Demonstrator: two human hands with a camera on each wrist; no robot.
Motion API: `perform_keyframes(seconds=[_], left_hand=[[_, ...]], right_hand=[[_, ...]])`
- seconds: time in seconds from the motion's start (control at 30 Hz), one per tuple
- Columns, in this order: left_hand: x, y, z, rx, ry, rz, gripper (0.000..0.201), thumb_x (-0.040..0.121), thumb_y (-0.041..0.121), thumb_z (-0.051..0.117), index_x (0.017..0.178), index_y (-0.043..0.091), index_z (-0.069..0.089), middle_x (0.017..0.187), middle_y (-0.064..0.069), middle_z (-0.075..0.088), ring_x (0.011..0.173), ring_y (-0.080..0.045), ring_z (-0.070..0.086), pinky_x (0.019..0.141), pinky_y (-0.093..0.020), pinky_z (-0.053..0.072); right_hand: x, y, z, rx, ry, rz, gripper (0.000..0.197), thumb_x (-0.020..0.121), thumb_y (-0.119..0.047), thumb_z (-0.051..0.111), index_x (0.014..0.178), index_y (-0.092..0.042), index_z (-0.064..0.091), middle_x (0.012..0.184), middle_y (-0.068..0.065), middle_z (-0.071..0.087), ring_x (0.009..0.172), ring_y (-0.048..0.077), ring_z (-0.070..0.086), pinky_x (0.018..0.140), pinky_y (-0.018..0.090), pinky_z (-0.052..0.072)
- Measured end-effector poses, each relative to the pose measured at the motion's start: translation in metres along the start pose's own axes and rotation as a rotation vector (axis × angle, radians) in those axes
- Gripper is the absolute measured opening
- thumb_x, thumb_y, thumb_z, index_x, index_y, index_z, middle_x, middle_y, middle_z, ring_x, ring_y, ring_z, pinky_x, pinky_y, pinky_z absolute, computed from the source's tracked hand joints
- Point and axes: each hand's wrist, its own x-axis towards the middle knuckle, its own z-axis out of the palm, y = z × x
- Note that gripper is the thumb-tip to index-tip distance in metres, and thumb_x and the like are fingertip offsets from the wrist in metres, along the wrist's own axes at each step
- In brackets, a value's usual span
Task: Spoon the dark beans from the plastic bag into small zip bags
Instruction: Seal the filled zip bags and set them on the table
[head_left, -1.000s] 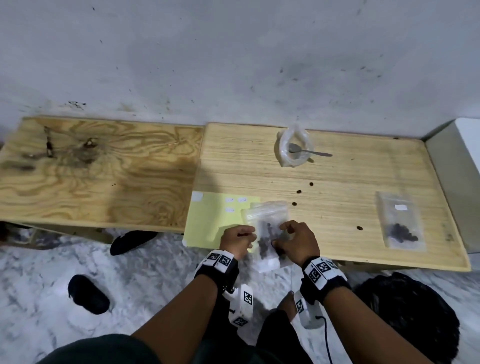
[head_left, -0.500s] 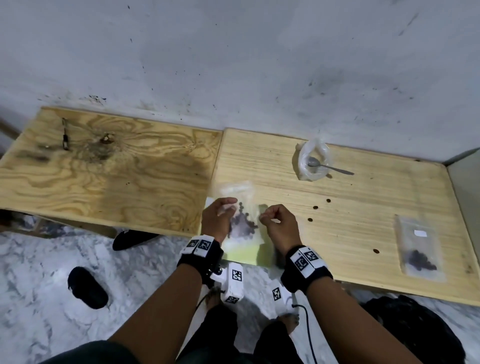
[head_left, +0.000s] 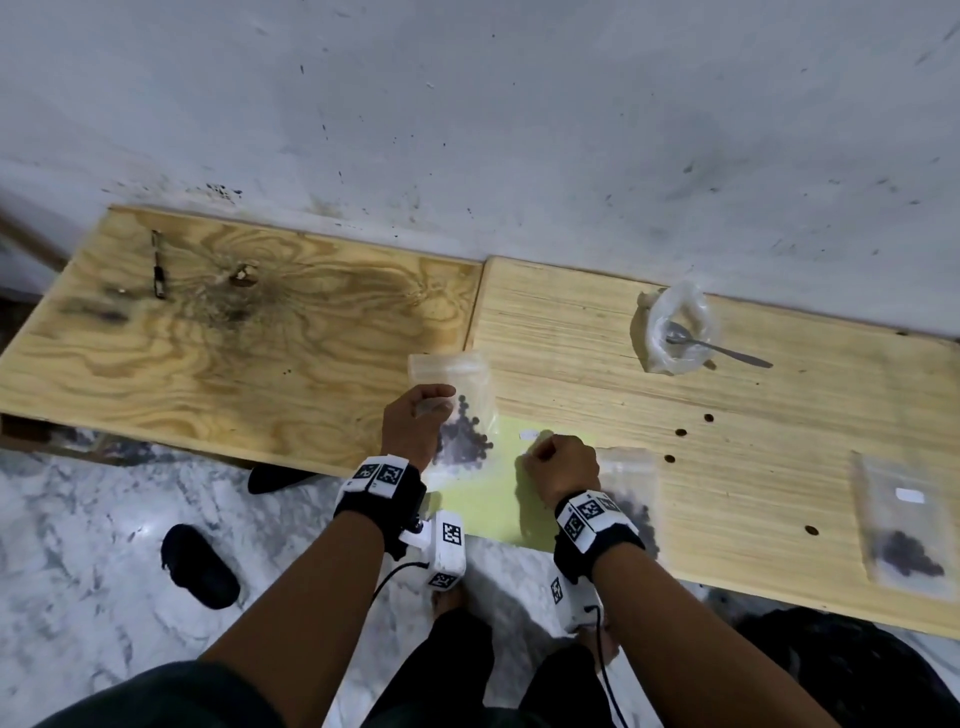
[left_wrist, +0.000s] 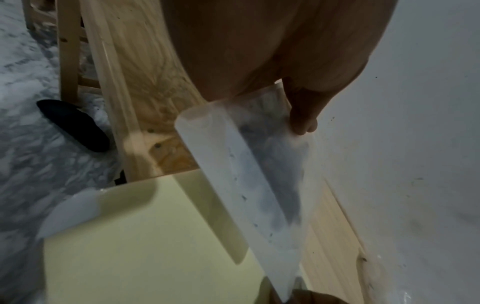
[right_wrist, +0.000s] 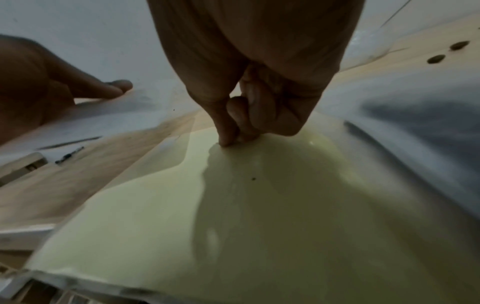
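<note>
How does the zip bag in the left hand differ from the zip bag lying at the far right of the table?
The held zip bag is off the table, gripped by the left hand; the far-right zip bag lies flat, with no hand on it. The far-right bag shows a small white label; none is visible on the held bag. Both are small, clear and hold dark beans.

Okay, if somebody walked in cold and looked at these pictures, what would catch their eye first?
Probably the left hand holding up a clear zip bag with a clump of dark beans inside, at the table's near edge. Just right of it, the right hand pinches at a pale yellow sheet. Farther back, a spoon rests in an open plastic bag.
</note>
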Motion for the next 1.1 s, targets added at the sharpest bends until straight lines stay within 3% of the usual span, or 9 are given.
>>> perform_keyframes(seconds=[0.1, 0.17, 0.4, 0.5, 0.6, 0.73, 0.87, 0.97, 1.1], left_hand=[[-0.005, 0.001, 0.001, 0.019, 0.005, 0.032, 0.017, 0.088, -0.007, 0.061, 0.098, 0.005, 0.067, 0.069, -0.007, 0.059, 0.031, -0.006, 0.042, 0.034, -0.017, 0.036], [-0.009, 0.003, 0.004, 0.075, 0.018, 0.070, 0.019, 0.088, -0.005, 0.061, 0.101, 0.008, 0.067, 0.077, -0.001, 0.062, 0.036, 0.000, 0.048, 0.036, -0.016, 0.040], [-0.031, 0.006, 0.029, 0.194, -0.091, 0.095, 0.030, 0.089, 0.000, 0.061, 0.104, 0.025, 0.068, 0.073, -0.001, 0.060, 0.038, 0.000, 0.045, 0.038, -0.017, 0.040], [-0.048, 0.010, 0.043, 0.214, -0.178, 0.140, 0.036, 0.088, -0.006, 0.057, 0.108, 0.022, 0.067, 0.077, -0.002, 0.059, 0.038, 0.002, 0.048, 0.039, -0.011, 0.038], [-0.063, 0.010, 0.052, 0.192, -0.238, 0.139, 0.041, 0.087, -0.011, 0.055, 0.114, 0.017, 0.065, 0.087, 0.013, 0.059, 0.046, 0.018, 0.050, 0.044, -0.005, 0.040], [-0.074, 0.007, 0.057, 0.165, -0.278, 0.146, 0.044, 0.083, -0.013, 0.057, 0.109, 0.021, 0.067, 0.093, 0.010, 0.065, 0.053, 0.014, 0.053, 0.050, -0.005, 0.041], [-0.083, 0.009, 0.064, 0.072, -0.241, 0.120, 0.037, 0.083, -0.011, 0.058, 0.102, 0.018, 0.069, 0.099, 0.007, 0.069, 0.071, 0.010, 0.061, 0.062, -0.007, 0.046], [-0.086, 0.009, 0.068, 0.024, -0.132, 0.116, 0.019, 0.086, 0.002, 0.065, 0.095, 0.016, 0.073, 0.075, 0.003, 0.068, 0.047, -0.006, 0.051, 0.053, -0.019, 0.043], [-0.086, 0.007, 0.072, 0.092, -0.088, 0.143, 0.015, 0.086, 0.009, 0.068, 0.089, 0.022, 0.075, 0.073, 0.002, 0.067, 0.042, -0.001, 0.044, 0.052, -0.022, 0.038]], right_hand=[[-0.001, 0.003, -0.004, 0.007, -0.029, -0.030, 0.012, 0.087, -0.023, 0.061, 0.078, -0.018, 0.068, 0.074, -0.006, 0.062, 0.064, 0.010, 0.055, 0.055, 0.019, 0.039], [0.000, 0.008, -0.010, 0.061, -0.029, -0.071, 0.010, 0.089, -0.025, 0.065, 0.081, -0.019, 0.065, 0.080, -0.006, 0.062, 0.072, 0.013, 0.056, 0.063, 0.020, 0.040], [-0.015, -0.003, -0.048, 0.547, 0.024, -0.286, 0.024, 0.078, -0.013, 0.082, 0.064, -0.020, 0.064, 0.065, -0.006, 0.056, 0.069, 0.011, 0.056, 0.066, 0.016, 0.044], [-0.019, -0.015, -0.059, 0.470, 0.016, -0.358, 0.012, 0.076, -0.014, 0.084, 0.072, -0.016, 0.073, 0.066, -0.003, 0.061, 0.062, 0.007, 0.055, 0.060, 0.008, 0.042], [-0.017, -0.014, -0.062, 0.394, 0.035, -0.347, 0.012, 0.074, -0.018, 0.085, 0.071, -0.019, 0.074, 0.066, -0.004, 0.067, 0.060, 0.006, 0.059, 0.062, 0.016, 0.047], [-0.019, -0.007, -0.063, 0.293, 0.052, -0.262, 0.012, 0.072, -0.024, 0.085, 0.072, -0.024, 0.074, 0.068, -0.008, 0.070, 0.067, 0.011, 0.067, 0.070, 0.032, 0.057], [-0.029, -0.005, -0.070, 0.211, 0.143, -0.231, 0.034, 0.066, -0.033, 0.087, 0.083, -0.026, 0.059, 0.073, -0.010, 0.068, 0.071, 0.013, 0.065, 0.065, 0.030, 0.052], [-0.033, 0.001, -0.071, 0.244, 0.238, -0.227, 0.054, 0.059, -0.040, 0.091, 0.092, -0.023, 0.050, 0.090, -0.010, 0.056, 0.074, 0.010, 0.055, 0.064, 0.030, 0.043], [-0.032, 0.013, -0.066, 0.501, 0.170, -0.183, 0.051, 0.060, -0.029, 0.093, 0.087, -0.017, 0.051, 0.083, -0.004, 0.055, 0.073, 0.016, 0.051, 0.063, 0.027, 0.042]])
